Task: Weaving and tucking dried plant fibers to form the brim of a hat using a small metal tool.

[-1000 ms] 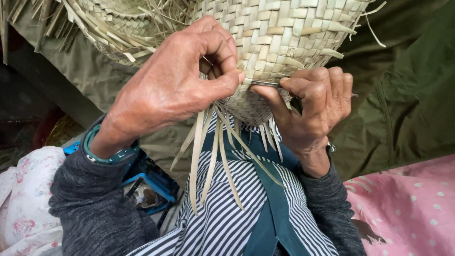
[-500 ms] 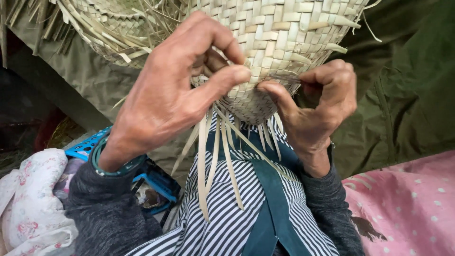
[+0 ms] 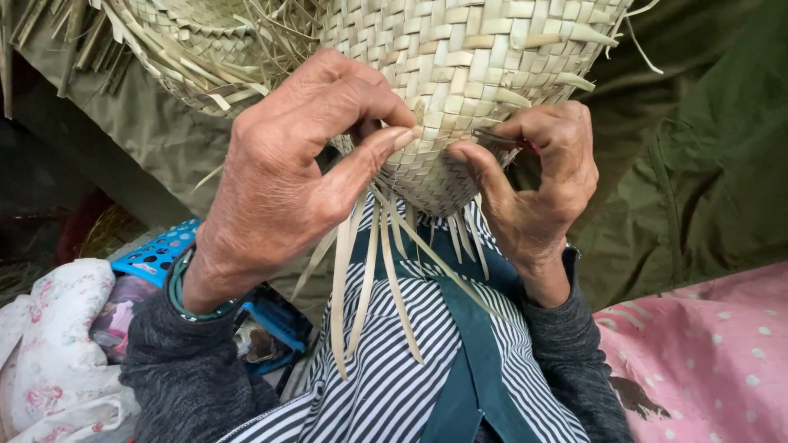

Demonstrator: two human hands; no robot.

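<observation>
Olive-green cloth (image 3: 698,164) spreads underneath; a pink dotted fabric (image 3: 706,361) and a blue perforated basket (image 3: 160,250) lie on it.

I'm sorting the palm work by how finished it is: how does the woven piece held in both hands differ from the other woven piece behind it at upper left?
The held woven piece has a tight, even plaited surface, with a few long loose strips hanging from its lower edge; the left hand and right hand pinch that edge. The rear woven piece is untouched, and many ragged strip ends bristle around its rim. Both are pale, straw-coloured plaited strips.
</observation>
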